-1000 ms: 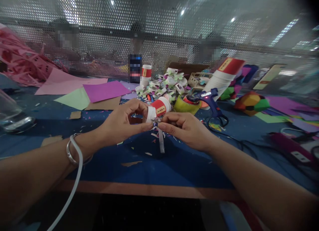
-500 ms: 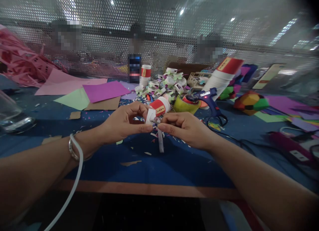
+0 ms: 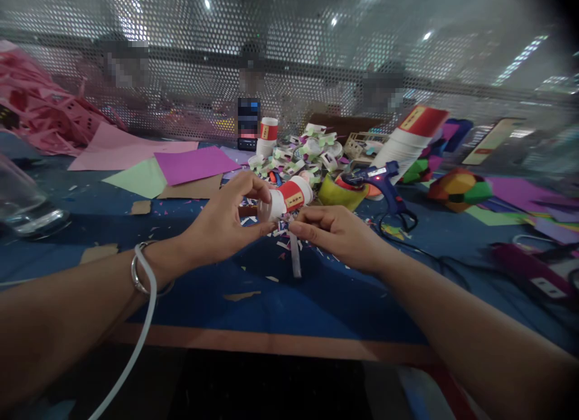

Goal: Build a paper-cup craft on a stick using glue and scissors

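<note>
A white piece (image 3: 274, 205), its exact shape unclear, sits between the thumb and fingers of my left hand (image 3: 230, 218). Just behind it, a red and white paper cup (image 3: 296, 194) lies on its side on the blue table. My right hand (image 3: 332, 233) is closed in a pinch at the right of the white piece; what its fingertips hold is too small to make out. A clear narrow strip (image 3: 295, 257) lies below the fingertips, among paper scraps.
Behind the hands are a heap of small white and green pieces (image 3: 312, 148), a yellow tape roll (image 3: 341, 192) and a blue glue gun (image 3: 384, 181) with its cable. Stacked cups (image 3: 407, 139) lean at right. Coloured paper (image 3: 194, 165) and a glass (image 3: 31, 206) are at left.
My left hand's fingers have lifted and spread wider round the white piece, which has turned. The right hand stays pinched nearly in place. The whole view has shifted slightly.
</note>
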Available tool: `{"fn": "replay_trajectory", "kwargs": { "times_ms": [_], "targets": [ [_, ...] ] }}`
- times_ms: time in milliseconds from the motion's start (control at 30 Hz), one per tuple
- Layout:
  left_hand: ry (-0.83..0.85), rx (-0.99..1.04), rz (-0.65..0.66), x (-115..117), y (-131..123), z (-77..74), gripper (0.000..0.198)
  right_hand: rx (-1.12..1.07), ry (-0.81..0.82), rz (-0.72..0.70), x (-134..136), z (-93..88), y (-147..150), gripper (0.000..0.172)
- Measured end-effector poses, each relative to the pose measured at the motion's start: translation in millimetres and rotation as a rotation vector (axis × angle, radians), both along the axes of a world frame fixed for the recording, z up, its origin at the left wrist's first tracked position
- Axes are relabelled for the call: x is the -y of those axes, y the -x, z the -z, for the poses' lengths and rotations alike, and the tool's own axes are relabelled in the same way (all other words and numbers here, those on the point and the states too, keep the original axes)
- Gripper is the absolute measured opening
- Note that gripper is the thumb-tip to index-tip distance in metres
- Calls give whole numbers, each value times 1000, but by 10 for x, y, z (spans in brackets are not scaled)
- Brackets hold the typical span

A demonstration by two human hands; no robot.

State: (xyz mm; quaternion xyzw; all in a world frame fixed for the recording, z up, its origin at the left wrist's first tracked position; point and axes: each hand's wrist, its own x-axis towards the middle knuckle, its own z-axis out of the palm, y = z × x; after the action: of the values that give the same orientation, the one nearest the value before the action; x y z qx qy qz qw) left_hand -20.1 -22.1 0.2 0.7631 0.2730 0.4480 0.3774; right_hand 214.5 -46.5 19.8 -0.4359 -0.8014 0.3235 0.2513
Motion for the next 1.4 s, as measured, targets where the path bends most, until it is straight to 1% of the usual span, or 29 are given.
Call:
{"fn": "replay_trajectory", "kwargs": {
  "times_ms": [167, 367, 500, 600, 767, 967, 1000, 1067, 1167, 1200, 1233, 1267, 1300, 1333, 1400],
  "targets": [
    [17, 40, 30, -37, -7, 18, 39, -54, 28, -9, -6, -9, -28, 47],
    [25, 14, 86, -32, -24, 36, 36, -147, 88, 1, 1, -20, -30, 48],
    [-26, -9, 105, -43, -12, 72, 35, -156, 97, -3, -8, -14, -39, 47],
    [-87, -37, 88, -53, 1, 85, 34, -166, 101, -9, -11, -6, -41, 48],
    [-158, -81, 51, -40, 11, 55, 32, -162, 103, -13, -4, -15, -42, 49],
    [-244, -142, 47, -29, 21, 14, 28, -95, 53, -46, -7, -50, -56, 50],
    [-274, -164, 40, -22, 26, 1, 28, -94, 49, -54, -9, -55, -56, 50],
    [-396, -240, 2, 6, 39, -41, 26, -88, 47, -67, -13, -62, -56, 51],
    [-689, -405, -110, 74, 62, -123, 17, -64, 41, -67, -15, -67, -53, 52],
    [-743, -446, -141, 96, 66, -145, 16, -62, 40, -63, -13, -67, -51, 53],
    [-760, -464, -164, 112, 68, -160, 15, -68, 40, -57, -11, -65, -49, 53],
    [-726, -465, -174, 120, 67, -168, 16, -76, 46, -49, -9, -62, -47, 53],
    [-638, -449, -171, 120, 62, -167, 18, -84, 54, -37, -8, -57, -45, 53],
    [-500, -415, -155, 113, 53, -161, 21, -90, 63, -22, -6, -50, -43, 52],
    [-108, -308, -91, 84, 26, -139, 26, -98, 73, 12, -6, -37, -42, 49]
  ]
}}
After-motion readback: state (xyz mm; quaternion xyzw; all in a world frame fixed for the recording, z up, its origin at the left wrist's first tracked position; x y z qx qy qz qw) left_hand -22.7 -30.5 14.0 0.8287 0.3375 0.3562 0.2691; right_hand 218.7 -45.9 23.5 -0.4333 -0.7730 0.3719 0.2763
